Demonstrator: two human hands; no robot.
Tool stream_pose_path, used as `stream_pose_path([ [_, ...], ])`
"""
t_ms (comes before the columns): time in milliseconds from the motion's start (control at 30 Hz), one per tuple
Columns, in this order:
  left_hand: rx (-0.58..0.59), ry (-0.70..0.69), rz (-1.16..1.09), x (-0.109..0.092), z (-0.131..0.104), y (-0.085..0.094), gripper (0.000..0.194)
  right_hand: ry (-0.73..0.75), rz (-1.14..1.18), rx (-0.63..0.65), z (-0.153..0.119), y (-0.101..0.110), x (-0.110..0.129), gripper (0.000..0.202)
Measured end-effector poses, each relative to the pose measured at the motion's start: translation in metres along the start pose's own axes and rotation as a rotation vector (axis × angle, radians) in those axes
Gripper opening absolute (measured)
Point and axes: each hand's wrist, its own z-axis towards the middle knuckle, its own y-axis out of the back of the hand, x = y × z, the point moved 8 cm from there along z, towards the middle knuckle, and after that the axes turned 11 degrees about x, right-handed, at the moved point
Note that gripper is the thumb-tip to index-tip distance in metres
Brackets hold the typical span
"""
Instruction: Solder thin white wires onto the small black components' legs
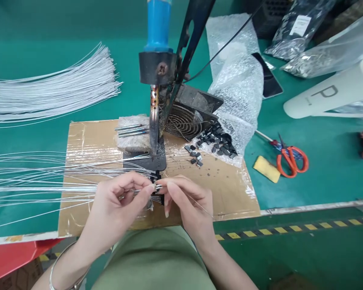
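Observation:
My left hand (124, 203) is closed in a pinch on a thin white wire, its fingertips over the cardboard. My right hand (192, 205) is also closed, fingertips almost touching the left ones. A fine silvery wire (199, 204) runs out along the right palm. A small pale piece shows between the two hands, too tiny to name. Several white wires (78, 187) stretch from the left toward black connectors (155, 176) just behind the fingers. Above them a soldering iron (154, 117) with a blue handle points downward in a black stand.
Cardboard (230, 193) covers the bench front. Behind the hands are a dusty fan (183, 121) and loose black connectors (219, 141) on bubble wrap (237, 88). Orange-handled scissors (292, 161) and a yellow sponge (266, 169) lie right. A wire bundle (54, 90) lies left.

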Motion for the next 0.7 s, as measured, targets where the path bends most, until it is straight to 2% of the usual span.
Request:
stream_pose_path([
  [267,-0.038,-0.015,0.034,0.001,-0.003,-0.001,0.019,-0.078,0.149,-0.020,0.002,-0.004,-0.005,0.008],
  [700,-0.007,-0.034,0.018,-0.001,-0.003,-0.003,0.018,-0.192,0.252,-0.020,0.005,-0.003,-0.014,0.008],
])
